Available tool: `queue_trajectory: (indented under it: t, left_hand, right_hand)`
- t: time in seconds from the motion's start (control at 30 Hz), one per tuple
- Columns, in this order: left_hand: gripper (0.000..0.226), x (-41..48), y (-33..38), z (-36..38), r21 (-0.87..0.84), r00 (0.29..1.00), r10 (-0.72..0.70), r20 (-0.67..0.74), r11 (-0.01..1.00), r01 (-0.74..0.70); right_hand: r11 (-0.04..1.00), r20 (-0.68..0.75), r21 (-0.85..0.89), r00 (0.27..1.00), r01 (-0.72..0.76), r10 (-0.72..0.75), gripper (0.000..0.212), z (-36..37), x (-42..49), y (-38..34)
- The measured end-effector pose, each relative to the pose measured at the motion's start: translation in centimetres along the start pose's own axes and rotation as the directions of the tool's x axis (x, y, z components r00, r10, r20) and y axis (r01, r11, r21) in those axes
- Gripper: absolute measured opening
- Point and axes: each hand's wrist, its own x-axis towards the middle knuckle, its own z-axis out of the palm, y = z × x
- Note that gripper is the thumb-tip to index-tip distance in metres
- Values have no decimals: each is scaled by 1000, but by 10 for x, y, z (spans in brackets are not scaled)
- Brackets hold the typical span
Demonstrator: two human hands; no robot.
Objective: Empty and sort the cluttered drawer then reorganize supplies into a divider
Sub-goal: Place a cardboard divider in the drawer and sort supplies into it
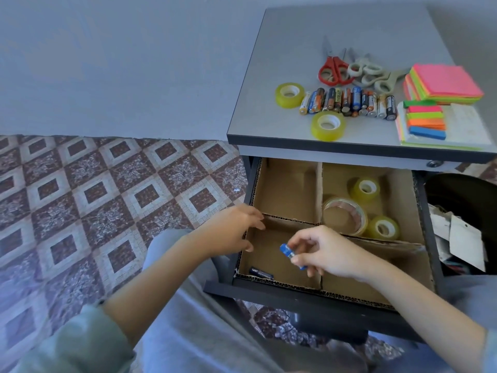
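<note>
Batteries (pixel 349 102) and scissors (pixel 334 70) line the desktop (pixel 269 117); tape rolls (pixel 341 215) sit in the divider (pixel 321 189). Right hand (pixel 326 251) pinches a blue battery (pixel 286 251); left hand (pixel 234 230), fingers relaxed, rests on its edge.

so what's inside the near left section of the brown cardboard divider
One dark cylindrical battery lies by the near wall. The right hand, pinching a blue battery, hides the floor's right part.
</note>
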Motion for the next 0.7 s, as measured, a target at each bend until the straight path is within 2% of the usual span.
queue_trajectory:
  t: [0.1, 0.23, 0.37, 0.47, 0.7]
  left_hand:
    - [79, -14, -4, 15, 59, 998, 16, -61, 998, -12]
    - [100, -17, -11, 19, -98, 995, -63, -73, 994, 56]
    - [104, -13, -17, 18, -122, 997, -75, -11, 990, 73]
    - [105, -13, -16, 19, -161, 997, -77, -4, 984, 75]
    - [105, -10, -18, 20, -169, 998, -63, -17, 984, 59]
  right_hand:
    - [984, 28, -174, 999, 26, -22, 14, 17, 16, -4]
    - [913, 13, -407, 1000, -17, 24, 22, 38, 41, -1]
    - [861, -8, -496, 992, -113, 125, 28, 49, 57, 7]
    - [861, -39, -482, 985, -163, 165, 21, 54, 65, 13]
    - [951, -86, -260, 985, -169, 151, 28, 65, 75, 17]
